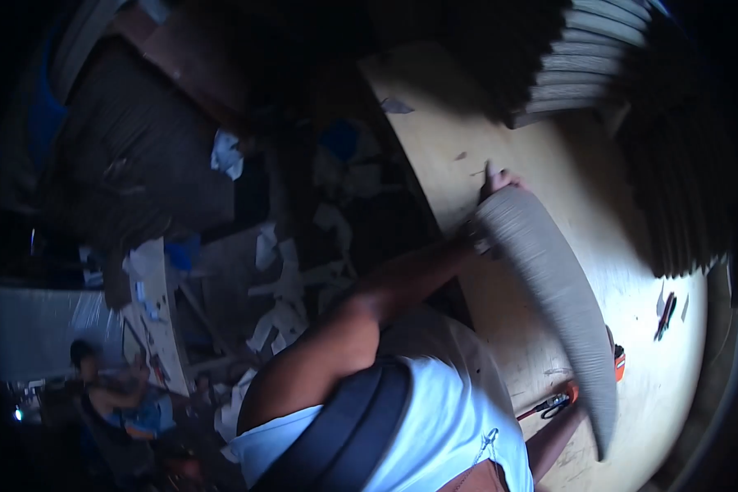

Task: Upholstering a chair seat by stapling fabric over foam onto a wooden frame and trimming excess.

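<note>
A long grey-brown piece of ribbed fabric (553,279) slants over the pale wooden table in front of me, its lower end narrowing toward the near edge. My left hand (507,180) grips the far end, thumb up on one side and fingers curled at the edge; it is slightly blurred. From the lower edge my right forearm (558,439) reaches in under the near part of the fabric, which hides the hand's fingers. An orange-and-black tool (572,392) shows beside that forearm, partly covered by the fabric. An orange part (619,363) also sticks out past its right side.
Stacked folded fabric (594,53) stands at the table's far end, with another dark stack (681,197) on the right. Small dark snips (666,316) lie near the right edge. Scraps (283,320) litter the area left of the table (435,139). A co-worker (111,394) sits far left.
</note>
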`<action>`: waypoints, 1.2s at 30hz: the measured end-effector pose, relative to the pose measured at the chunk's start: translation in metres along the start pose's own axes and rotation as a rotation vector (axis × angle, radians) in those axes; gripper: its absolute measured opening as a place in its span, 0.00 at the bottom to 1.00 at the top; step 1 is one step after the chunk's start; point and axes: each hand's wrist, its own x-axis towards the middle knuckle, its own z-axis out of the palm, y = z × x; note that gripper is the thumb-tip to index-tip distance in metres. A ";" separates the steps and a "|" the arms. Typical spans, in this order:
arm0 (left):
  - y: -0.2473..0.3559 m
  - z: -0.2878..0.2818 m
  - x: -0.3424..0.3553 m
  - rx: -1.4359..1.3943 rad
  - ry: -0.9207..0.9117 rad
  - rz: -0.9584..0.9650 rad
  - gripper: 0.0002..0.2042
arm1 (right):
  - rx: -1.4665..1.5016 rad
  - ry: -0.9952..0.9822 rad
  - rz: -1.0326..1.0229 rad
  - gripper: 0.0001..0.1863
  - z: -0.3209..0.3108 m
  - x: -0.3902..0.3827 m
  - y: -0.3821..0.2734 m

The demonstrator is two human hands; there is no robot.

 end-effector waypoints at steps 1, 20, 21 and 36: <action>0.010 0.010 0.000 -0.058 0.040 0.008 0.25 | 0.011 -0.009 -0.006 0.21 -0.001 -0.006 -0.001; -0.032 -0.236 -0.212 1.029 -0.657 -0.014 0.38 | -0.149 -0.954 0.100 0.24 0.090 -0.115 -0.221; -0.030 -0.266 -0.232 1.005 -0.589 -0.074 0.36 | -0.178 -1.027 -0.018 0.23 0.109 -0.117 -0.236; -0.063 -0.566 -0.608 1.054 0.282 -1.327 0.16 | -0.655 -1.394 -0.831 0.19 0.366 -0.148 -0.348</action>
